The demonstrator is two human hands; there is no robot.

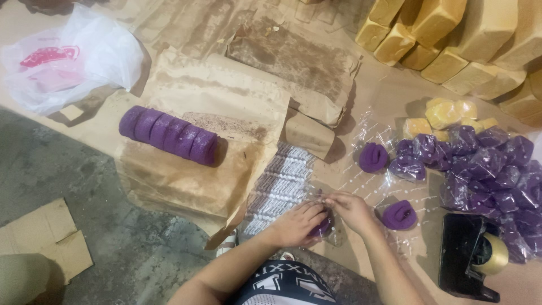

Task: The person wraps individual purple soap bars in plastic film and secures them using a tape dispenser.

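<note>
Brown paper sheets [186, 181] cover a work surface set over a grey concrete floor [73, 181]. Near the bottom centre, the left hand [296, 223] and the right hand [351, 210] meet, fingertips touching, both closed around a purple bread slice [322, 227] in a clear dotted plastic bag [334, 232]. Just beside the left hand lies a stack of empty clear bags [279, 186]. A purple sliced roll loaf [169, 135] rests on the paper to the upper left. 2 unwrapped purple slices [374, 157] [400, 215] lie on loose plastic to the right, next to a heap of bagged purple slices [491, 169]. A black tape dispenser [468, 254] stands at the lower right. Tan bread loaves [451, 34] are piled at the top right, and a white plastic bag [68, 59] lies at the top left.
</note>
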